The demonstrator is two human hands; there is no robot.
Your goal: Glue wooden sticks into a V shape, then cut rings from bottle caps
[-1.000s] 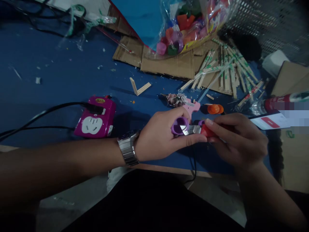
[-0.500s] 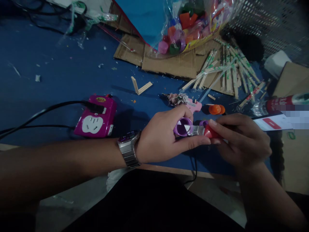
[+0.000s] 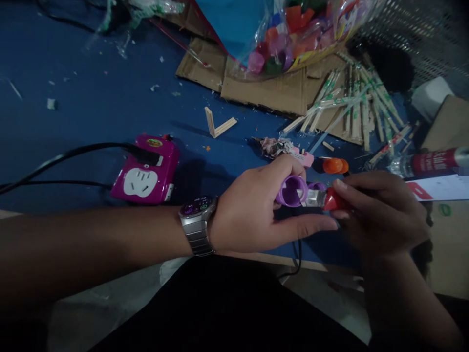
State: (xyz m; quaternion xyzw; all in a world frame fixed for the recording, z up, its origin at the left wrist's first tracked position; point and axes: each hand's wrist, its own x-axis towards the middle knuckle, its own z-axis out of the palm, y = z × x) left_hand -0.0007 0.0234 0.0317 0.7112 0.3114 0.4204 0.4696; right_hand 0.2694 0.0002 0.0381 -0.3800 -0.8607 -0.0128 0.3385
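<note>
My left hand point(image 3: 245, 210), with a watch point(image 3: 198, 215) on its wrist, has its fingers curled around a purple plastic cap point(image 3: 281, 194), open side facing up. Its thumb stretches out below the cap. My right hand point(image 3: 388, 210) grips the red handle of a short-bladed knife point(image 3: 335, 199). The shiny blade reaches left to the cap's rim; whether it cuts in, I cannot tell. Just behind the blade shows another purple ring-shaped piece point(image 3: 317, 186). A pink glue gun point(image 3: 303, 157), partly hidden, lies beyond my left hand, beside orange caps point(image 3: 335, 165).
A magenta power socket point(image 3: 146, 171) with a plugged cable sits left. Joined wooden sticks point(image 3: 220, 126) stand mid-table. Wrapped chopsticks point(image 3: 357, 110) lie on cardboard point(image 3: 264, 93) at back right, near a bag of colourful caps point(image 3: 282, 44). A bottle point(image 3: 436, 162) lies at right.
Both hands, the cap and the knife sit further right in view, while the table scene has shifted slightly as well. My left thumb has dropped a little away from the red handle.
</note>
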